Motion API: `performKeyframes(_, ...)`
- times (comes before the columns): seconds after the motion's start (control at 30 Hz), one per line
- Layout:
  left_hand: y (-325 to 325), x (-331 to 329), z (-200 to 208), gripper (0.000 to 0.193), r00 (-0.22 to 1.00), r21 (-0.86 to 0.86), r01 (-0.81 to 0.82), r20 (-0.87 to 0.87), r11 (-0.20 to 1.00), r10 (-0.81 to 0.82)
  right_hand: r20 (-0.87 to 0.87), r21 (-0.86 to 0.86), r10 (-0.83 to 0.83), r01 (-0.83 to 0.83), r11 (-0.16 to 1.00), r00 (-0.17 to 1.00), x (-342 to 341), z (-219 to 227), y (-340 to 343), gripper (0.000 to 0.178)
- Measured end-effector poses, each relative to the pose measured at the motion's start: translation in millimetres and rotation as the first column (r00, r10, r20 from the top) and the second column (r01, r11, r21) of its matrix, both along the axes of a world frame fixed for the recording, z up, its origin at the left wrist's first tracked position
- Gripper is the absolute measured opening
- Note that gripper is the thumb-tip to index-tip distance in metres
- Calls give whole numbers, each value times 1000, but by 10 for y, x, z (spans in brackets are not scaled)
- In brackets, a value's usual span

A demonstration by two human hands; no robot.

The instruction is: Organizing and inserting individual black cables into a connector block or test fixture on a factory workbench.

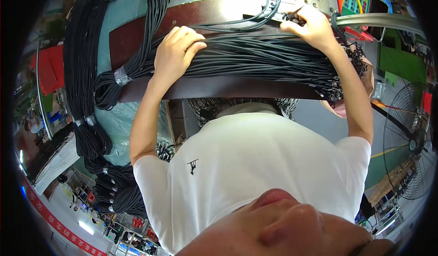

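Writing: I note a red banner [59,224] with white characters, near left; a small black figure marks the white shirt [269,155]. Containers: a pinkish bag [337,109] at right, by the cable ends; contents indistinct. Black cables [260,57] lie left to right across the brown board [219,90]. Left hand [175,52]: half-curled over their left part; I cannot tell whether it grips any. Right hand [312,27]: thumb and fingers pinch a dark cable end [291,16], far right.

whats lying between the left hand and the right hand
In the head view, black cables run between the left hand and the right hand.
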State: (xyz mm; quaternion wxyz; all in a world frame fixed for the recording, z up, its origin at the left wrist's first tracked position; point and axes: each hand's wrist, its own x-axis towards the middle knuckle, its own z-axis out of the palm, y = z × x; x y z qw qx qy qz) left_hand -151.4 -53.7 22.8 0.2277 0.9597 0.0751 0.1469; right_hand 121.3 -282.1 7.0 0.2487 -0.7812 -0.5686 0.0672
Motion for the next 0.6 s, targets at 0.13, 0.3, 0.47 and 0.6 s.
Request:
performKeyframes(0.13, -5, -6, 13, 15, 997, -190, -69, 29, 979, 76, -326, 147, -205, 264, 953, 923, 111, -126, 52, 31)
performKeyframes(0.3, 98, -51, 12, 16, 997, -399, -67, 10, 915, 77, 541, 178, -191, 111, 978, 819, 2, 62, -23, 23)
performKeyframes(0.47, 251, -74, 144, 20, 992, -628, -19, -109, 778, -64, 673, 299, -365, 214, 930, 644, -102, 315, -487, 27)
performKeyframes(0.6, 211, 21, 291, 18, 991, -471, -8, -123, 882, -57, 453, 314, -614, 529, 788, 647, -132, 446, -1403, 34)
